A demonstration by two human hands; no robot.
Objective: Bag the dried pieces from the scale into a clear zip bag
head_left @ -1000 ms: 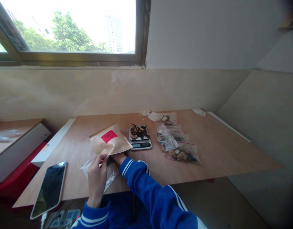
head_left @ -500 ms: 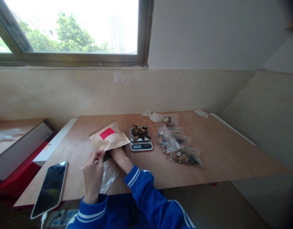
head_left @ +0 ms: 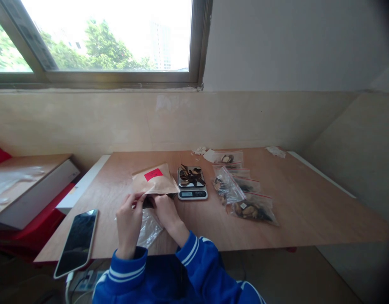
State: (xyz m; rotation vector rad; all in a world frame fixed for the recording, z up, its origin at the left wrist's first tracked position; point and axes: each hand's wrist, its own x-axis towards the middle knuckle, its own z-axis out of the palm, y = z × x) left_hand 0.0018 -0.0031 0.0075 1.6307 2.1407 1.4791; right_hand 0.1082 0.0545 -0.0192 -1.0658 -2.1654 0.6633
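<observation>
A brown kraft paper bag [head_left: 165, 181] with a red label lies tilted on the table, its mouth toward me. My left hand [head_left: 130, 217] pinches the left side of its near edge. At the right side of that edge, the curled fingers of my right hand [head_left: 167, 212] close on the paper, their tips partly hidden. Something dark [head_left: 147, 203] shows between my hands below the edge. Under them lies a clear plastic bag [head_left: 149, 230]. Just right of the paper bag, a digital kitchen scale [head_left: 193, 194] carries dark dried slices [head_left: 191, 175].
Several clear zip bags [head_left: 253, 209] of dried pieces lie right of the scale. A phone [head_left: 77, 238] with a cable overhangs the table's [head_left: 308, 202] front left edge. White scraps [head_left: 199, 150] sit by the wall, and a white-sided box [head_left: 39, 190] stands at left.
My right hand has drawn back from under the paper bag to its near edge. The bag has settled lower and flatter. The view has shifted slightly left.
</observation>
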